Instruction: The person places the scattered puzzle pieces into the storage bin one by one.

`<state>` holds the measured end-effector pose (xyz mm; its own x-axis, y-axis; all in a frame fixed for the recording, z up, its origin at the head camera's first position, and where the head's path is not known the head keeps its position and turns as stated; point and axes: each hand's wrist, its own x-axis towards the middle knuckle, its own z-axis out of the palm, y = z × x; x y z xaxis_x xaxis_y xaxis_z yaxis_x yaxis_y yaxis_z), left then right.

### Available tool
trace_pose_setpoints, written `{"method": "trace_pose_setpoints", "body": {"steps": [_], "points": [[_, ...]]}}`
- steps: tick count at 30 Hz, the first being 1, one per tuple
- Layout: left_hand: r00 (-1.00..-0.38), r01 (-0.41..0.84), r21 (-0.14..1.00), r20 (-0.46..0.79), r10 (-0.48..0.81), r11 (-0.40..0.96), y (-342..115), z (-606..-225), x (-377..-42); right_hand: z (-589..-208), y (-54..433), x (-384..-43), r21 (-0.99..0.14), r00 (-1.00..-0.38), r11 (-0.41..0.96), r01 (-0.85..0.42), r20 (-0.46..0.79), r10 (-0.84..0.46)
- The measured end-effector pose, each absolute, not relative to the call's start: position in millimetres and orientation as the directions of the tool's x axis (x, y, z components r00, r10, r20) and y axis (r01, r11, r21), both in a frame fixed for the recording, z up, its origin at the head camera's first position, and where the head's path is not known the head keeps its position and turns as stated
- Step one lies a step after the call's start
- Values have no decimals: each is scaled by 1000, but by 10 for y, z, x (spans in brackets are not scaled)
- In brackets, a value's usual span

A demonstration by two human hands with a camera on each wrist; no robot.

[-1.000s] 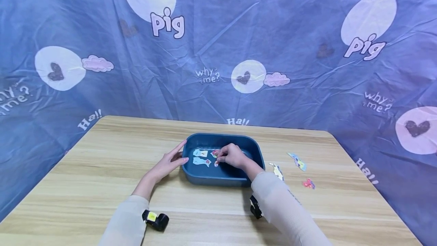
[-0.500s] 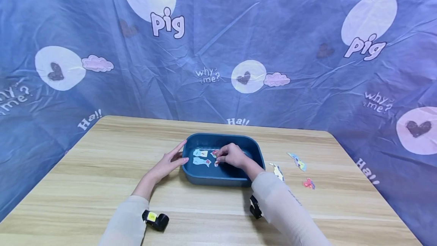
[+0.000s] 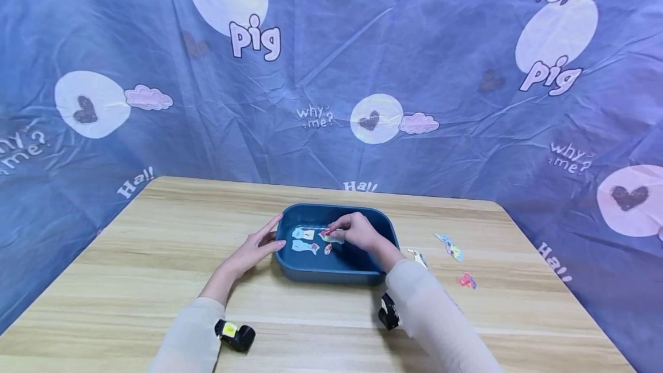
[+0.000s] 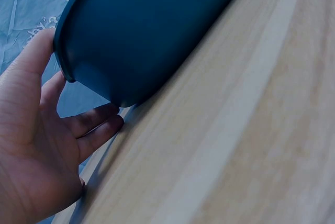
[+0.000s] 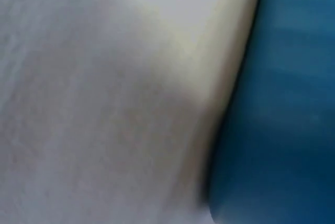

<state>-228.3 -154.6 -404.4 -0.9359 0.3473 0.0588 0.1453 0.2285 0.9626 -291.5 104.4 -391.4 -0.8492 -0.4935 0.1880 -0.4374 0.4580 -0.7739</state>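
Observation:
A dark blue rectangular tray [image 3: 331, 276] stands on the wooden table. My left hand [image 3: 252, 251] holds its left end, thumb over the rim; in the left wrist view my left hand [image 4: 42, 135] has other fingertips low against the outer wall. Inside the tray, my right hand [image 3: 357, 231] pinches an irregular red and pale blue paper piece [image 3: 326, 235], partly hidden by the fingers. Just in front lies a small red and white piece [image 3: 328, 249]. To the left are a light blue and cream piece [image 3: 303, 233] and a light blue piece [image 3: 304, 246].
On the table right of the tray lie a blue and yellow piece [image 3: 449, 246], a red and purple piece [image 3: 466, 280] and a cream piece [image 3: 417, 257], partly behind the right sleeve. A printed blue cloth [image 3: 321, 154] hangs behind the table [image 3: 311, 327].
My right hand has shifted slightly back and right inside the tray, uncovering the small red and white piece and moving onto the piece behind it. The left hand stays at the tray's end.

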Motion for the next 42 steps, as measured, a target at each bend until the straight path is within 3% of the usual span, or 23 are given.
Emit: {"method": "trace_pose_setpoints", "body": {"steps": [4,14,20,27,42], "points": [[-938,149,960,61,343,237,-1549,-4046,-2278,-3895,1111,-2968,-780,-837,428,-457,213,-504],[-939,146,961,59,338,237,-1543,-4042,-2267,-3631,1179,-2882,-792,-893,490,-364,147,-426],[-938,146,962,60,341,231,-1534,-4039,-2269,-3498,1292,-2895,-793,-882,458,-401,198,-428],[-935,152,964,69,348,218,-1523,-4056,-2281,-3389,1553,-2906,-787,-881,438,-435,271,-388],[-942,175,961,100,321,213,-1566,-4280,-2420,-3270,2274,-2725,-817,-940,474,-329,237,-245]]}}
